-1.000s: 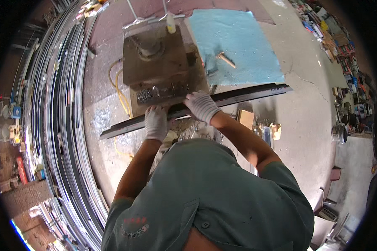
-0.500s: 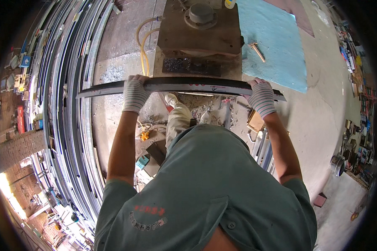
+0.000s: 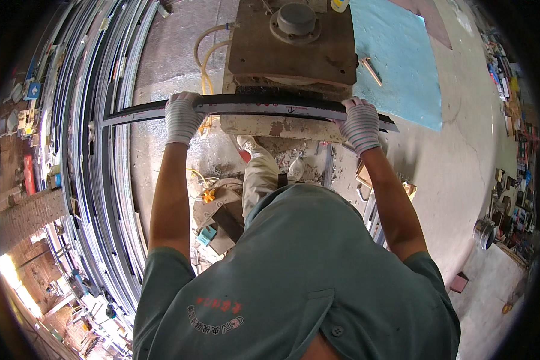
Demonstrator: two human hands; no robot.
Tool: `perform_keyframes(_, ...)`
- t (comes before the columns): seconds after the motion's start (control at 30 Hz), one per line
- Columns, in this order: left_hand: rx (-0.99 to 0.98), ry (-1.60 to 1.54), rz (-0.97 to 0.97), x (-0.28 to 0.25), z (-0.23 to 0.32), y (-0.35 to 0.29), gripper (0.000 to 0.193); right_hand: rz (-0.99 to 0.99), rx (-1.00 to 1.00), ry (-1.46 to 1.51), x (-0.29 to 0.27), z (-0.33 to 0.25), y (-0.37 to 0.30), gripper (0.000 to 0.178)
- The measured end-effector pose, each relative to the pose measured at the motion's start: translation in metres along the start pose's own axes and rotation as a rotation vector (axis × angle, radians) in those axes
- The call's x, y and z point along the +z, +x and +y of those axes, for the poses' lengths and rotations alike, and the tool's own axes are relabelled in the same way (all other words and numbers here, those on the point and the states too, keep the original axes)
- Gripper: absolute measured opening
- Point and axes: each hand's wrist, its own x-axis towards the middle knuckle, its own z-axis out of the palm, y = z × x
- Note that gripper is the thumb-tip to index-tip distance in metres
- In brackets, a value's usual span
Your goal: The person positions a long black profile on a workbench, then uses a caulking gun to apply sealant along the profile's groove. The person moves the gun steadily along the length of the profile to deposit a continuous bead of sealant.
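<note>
A long dark metal profile (image 3: 264, 108) with a paler, marked face lies crosswise between my two hands. My left hand (image 3: 184, 119), in a striped white work glove, is closed round it towards its left end. Towards the other end, my right hand (image 3: 360, 126) in a matching glove grips it too. The profile passes over the front of a machine's pale, worn base (image 3: 264, 126); I cannot tell whether it rests there. Just beyond rises the machine's brown metal housing (image 3: 291, 57), topped by a round grey cap (image 3: 296, 19). My fingertips are partly hidden behind the profile.
Long metal profiles (image 3: 105, 150) lie stacked along the left. Yellowish hoses (image 3: 205, 66) run beside the machine. A hammer (image 3: 372, 72) lies on a light-blue sheet (image 3: 405, 66) at the right. Near my foot are a teal box (image 3: 206, 235) and an orange-yellow fitting (image 3: 209, 195).
Both hands have carried the profile farther from me and a little left, so that it now crosses over the machine's base. Both grips stay closed.
</note>
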Motion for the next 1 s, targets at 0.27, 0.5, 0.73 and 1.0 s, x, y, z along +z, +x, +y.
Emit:
perform_keyframes(0.27, 0.034, -0.037, 0.027, 0.009, -0.01, 0.017, 0.04, 0.037, 0.016, -0.083, 0.003, -0.002, 0.012, 0.063)
perform_keyframes(0.5, 0.079, -0.051, 0.043, 0.012, -0.016, 0.023, 0.038, -0.084, 0.036, -0.06, -0.002, -0.003, 0.015, 0.064)
perform_keyframes(0.73, 0.117, -0.058, 0.052, 0.001, -0.011, 0.025, 0.033, -0.097, 0.029, -0.12, -0.007, -0.007, 0.016, 0.062)
perform_keyframes(1.0, 0.108, -0.062, 0.01, 0.001, -0.012, 0.022, 0.043, -0.178, 0.035, -0.16, -0.005, -0.007, 0.02, 0.059)
